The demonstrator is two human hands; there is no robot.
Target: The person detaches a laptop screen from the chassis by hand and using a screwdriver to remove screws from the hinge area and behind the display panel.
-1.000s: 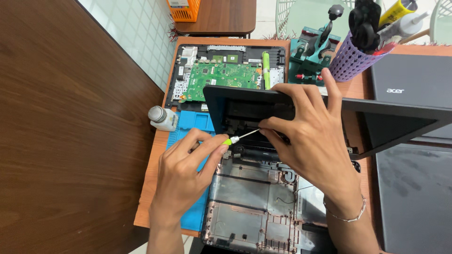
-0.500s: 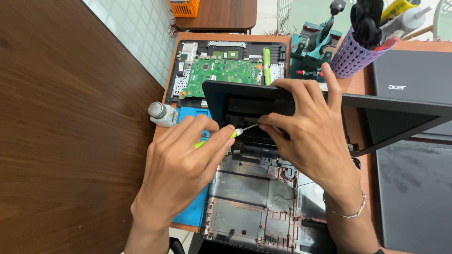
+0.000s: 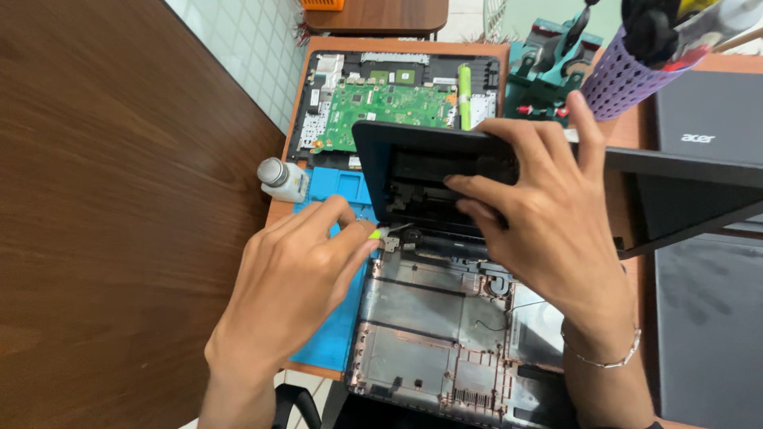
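Two hands working on an opened laptop

Head view: the left hand (image 3: pixel 298 274) is pinching a green-handled screwdriver (image 3: pixel 387 232), its tip seemingly touching the hinge corner of the laptop base (image 3: pixel 429 334), which is overhanging the table's near edge. The right hand (image 3: pixel 548 218) is gripping the raised black screen lid (image 3: pixel 413 155). A green circuit board (image 3: pixel 385 107) is lying toward the far edge.

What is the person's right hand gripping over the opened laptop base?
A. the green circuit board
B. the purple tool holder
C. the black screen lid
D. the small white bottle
C: the right hand wraps its fingers over the edge of the black screen lid, tilted up above the laptop base, while the left hand holds a small green-handled tool.
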